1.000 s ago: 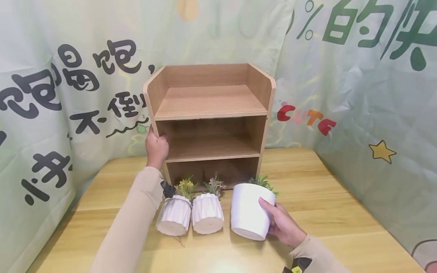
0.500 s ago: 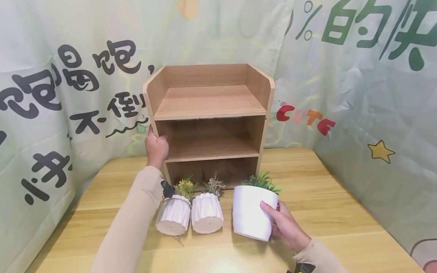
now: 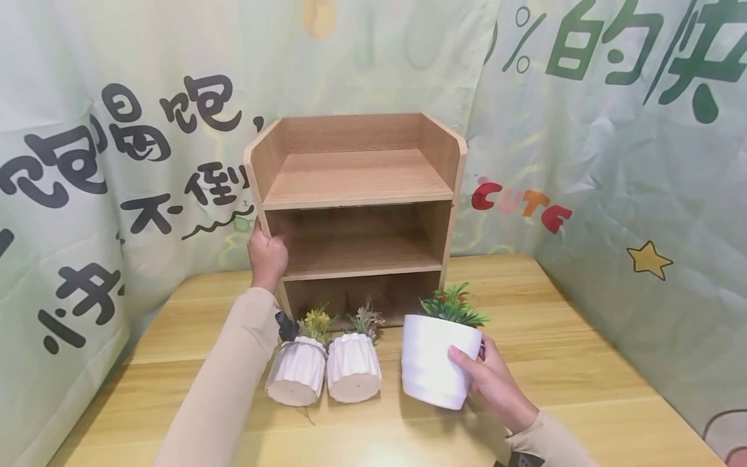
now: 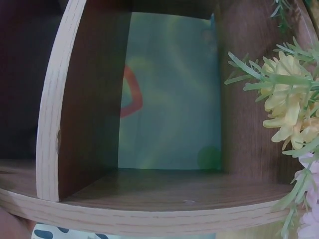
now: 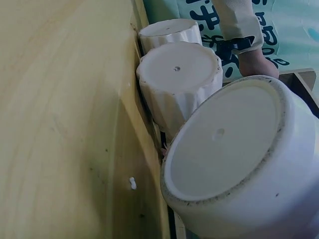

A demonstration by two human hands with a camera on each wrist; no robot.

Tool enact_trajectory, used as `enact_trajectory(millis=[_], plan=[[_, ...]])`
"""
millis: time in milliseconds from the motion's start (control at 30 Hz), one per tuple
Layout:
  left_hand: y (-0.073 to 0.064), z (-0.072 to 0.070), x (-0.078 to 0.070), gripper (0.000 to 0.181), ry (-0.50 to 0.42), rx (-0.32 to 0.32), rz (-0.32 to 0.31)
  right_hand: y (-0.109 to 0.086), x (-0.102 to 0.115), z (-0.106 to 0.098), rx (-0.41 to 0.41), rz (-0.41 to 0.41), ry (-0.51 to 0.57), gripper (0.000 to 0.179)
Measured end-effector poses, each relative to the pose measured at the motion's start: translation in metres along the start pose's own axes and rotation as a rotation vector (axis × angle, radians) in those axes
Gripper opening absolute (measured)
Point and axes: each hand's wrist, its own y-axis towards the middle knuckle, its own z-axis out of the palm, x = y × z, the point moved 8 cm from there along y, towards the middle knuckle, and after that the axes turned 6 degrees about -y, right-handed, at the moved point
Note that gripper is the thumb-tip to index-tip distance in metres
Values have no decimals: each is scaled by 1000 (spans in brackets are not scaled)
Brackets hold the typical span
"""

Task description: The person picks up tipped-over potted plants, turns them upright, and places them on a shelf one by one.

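My left hand (image 3: 268, 259) grips the left side panel of a wooden shelf unit (image 3: 357, 176), which has a railed top and two compartments below. My right hand (image 3: 495, 384) holds a smooth white flowerpot (image 3: 438, 363) by its right side, thumb on the front. Green leaves (image 3: 454, 306) with red bits stick out beyond its rim. The pot is tilted; its round base fills much of the right wrist view. Left of it, two fluted white pots, a left one (image 3: 296, 373) and a right one (image 3: 353, 368), lie with their bases toward me, yellow and pinkish flowers pointing at the shelf.
The wooden table (image 3: 583, 389) carries everything. Printed fabric curtains (image 3: 642, 194) enclose its back and sides. The left wrist view shows an open shelf compartment with yellow flowers (image 4: 289, 99) at its right. A small white scrap (image 5: 132, 183) lies on the table.
My right hand has shifted the smooth white pot slightly to the right and turned it, so more green leaves show. My left hand stays on the shelf panel.
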Motion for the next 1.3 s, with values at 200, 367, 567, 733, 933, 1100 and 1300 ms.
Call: enact_trajectory(millis=[200, 367, 567, 733, 933, 1100, 1300], plan=[[-1, 0, -1, 58, -1, 2, 5, 0, 11, -6, -40, -66, -69, 77], [0, 0, -4, 58, -4, -6, 24, 0, 19, -9, -60, -92, -118, 82], [0, 1, -5, 58, 1, -1, 25, -1, 28, -11, -77, -141, -154, 79], [1, 2, -3, 58, -4, 0, 11, -1, 35, -12, -96, -180, -138, 76], [0, 2, -3, 61, -6, 3, 4, -3, 43, -14, -119, -226, -160, 77], [-2, 0, -3, 60, -3, -2, 2, -3, 50, -17, -123, -254, -176, 79], [-3, -1, -2, 59, 1, -8, -1, -2, 60, -18, -128, -299, -187, 81]])
